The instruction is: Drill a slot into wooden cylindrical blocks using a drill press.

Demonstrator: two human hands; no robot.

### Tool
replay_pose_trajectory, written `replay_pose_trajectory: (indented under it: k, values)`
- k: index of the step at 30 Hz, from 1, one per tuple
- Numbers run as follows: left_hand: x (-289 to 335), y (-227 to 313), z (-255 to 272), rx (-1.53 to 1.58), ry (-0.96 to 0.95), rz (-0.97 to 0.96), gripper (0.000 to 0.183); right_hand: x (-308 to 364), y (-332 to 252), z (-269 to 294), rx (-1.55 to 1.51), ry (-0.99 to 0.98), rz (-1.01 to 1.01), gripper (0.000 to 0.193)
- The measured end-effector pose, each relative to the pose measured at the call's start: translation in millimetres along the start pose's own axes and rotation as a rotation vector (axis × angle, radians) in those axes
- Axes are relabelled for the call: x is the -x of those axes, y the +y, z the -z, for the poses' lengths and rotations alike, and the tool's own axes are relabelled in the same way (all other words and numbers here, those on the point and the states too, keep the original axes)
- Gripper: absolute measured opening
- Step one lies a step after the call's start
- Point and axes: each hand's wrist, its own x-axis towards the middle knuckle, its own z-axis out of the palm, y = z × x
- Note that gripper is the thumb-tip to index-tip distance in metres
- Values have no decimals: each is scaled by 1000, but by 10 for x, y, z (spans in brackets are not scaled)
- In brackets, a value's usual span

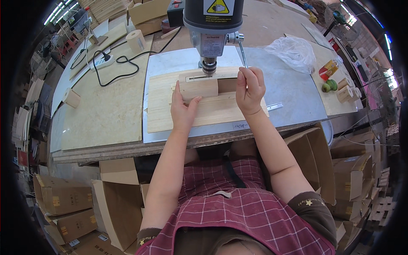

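Observation:
A bench drill press (211, 44) stands in front of me, its metal chuck (209, 68) pointing down over the work. Beneath the chuck lies a pale wooden block (197, 89) with a long narrow slot along its far side. My left hand (182, 112) grips the block's left end, thumb along the near side. The fingers of my right hand (250, 91) are closed around the drill press lever (243, 55), to the right of the chuck. Under the block is a flat light wooden board (163, 117). Whether the drill bit touches the block I cannot tell.
A power strip (103, 61) with a black cable and round wooden pieces (136, 41) sit on the left of the bench. To the right are a clear plastic bag (293, 53), a drink bottle (328, 69), green fruit (329, 86) and a metal rail (275, 106). Cardboard boxes (117, 208) stand below.

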Motion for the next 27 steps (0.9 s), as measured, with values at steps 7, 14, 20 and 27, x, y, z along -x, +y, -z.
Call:
replay_pose_trajectory:
  k: [7,14,20,27]
  values:
    - [4,-26,-1,21,13,-3,80,-173,-66,133,53,-127,64,5]
    - [9,10,26,35,-12,62,78,-1286,-154,198,253,-230,71,24]
    - [8,-5,-98,44,-9,31,78,-2026,49,-95,444,-528,-101,39]
    - [59,257,-267,-69,-40,59,78,-2034,206,-204,293,-582,-54,37]
